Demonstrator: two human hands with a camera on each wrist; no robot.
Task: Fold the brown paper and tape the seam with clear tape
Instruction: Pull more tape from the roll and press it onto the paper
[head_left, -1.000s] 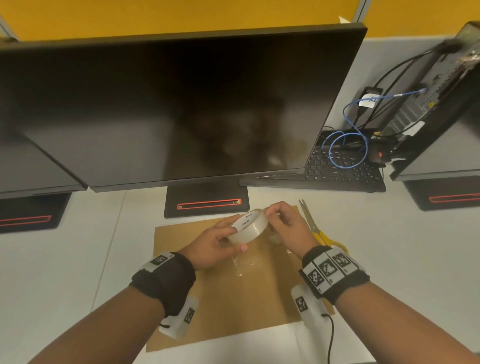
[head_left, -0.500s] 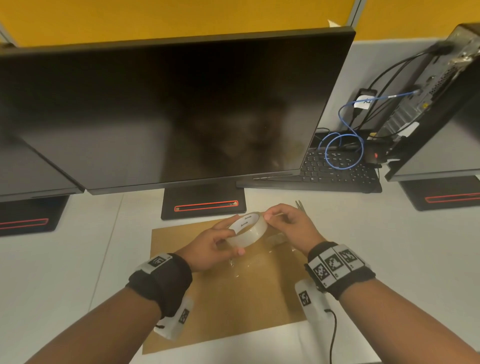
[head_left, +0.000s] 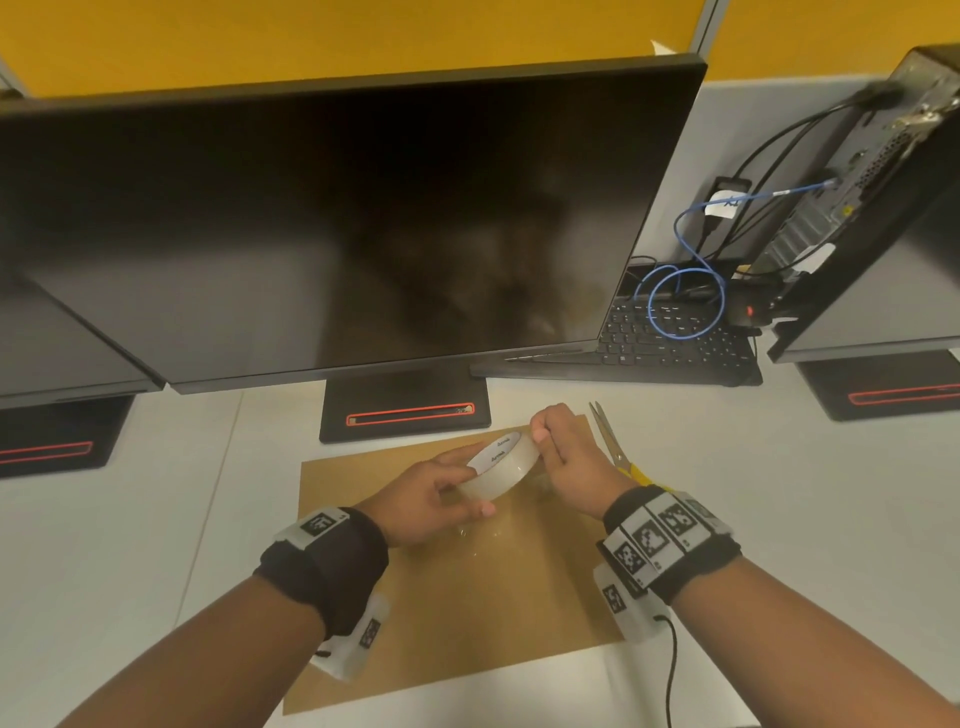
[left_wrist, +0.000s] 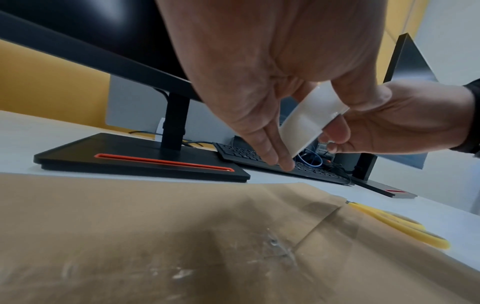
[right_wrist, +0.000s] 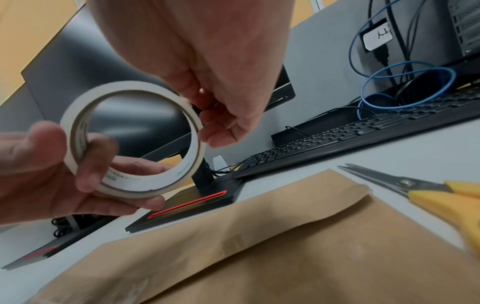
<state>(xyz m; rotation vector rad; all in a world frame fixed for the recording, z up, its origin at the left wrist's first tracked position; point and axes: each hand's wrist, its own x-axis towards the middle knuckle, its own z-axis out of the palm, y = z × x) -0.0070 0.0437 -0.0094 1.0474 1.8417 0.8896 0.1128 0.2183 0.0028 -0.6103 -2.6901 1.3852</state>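
Note:
The brown paper lies flat on the white desk, folded, with shiny clear tape strips across its seam. Above it my left hand grips a roll of clear tape, thumb under the ring and fingers through its core. My right hand pinches at the roll's far right edge with curled fingertips. In the left wrist view the roll shows edge-on between both hands. No free tape end is clearly visible.
Yellow-handled scissors lie shut at the paper's right edge. A big monitor and its stand base are just behind the paper. A keyboard, cables and a second monitor sit at the right.
The roll has tilted flatter and dropped slightly toward the paper. My right fingers have shifted along its far rim; my left hand keeps its grip.

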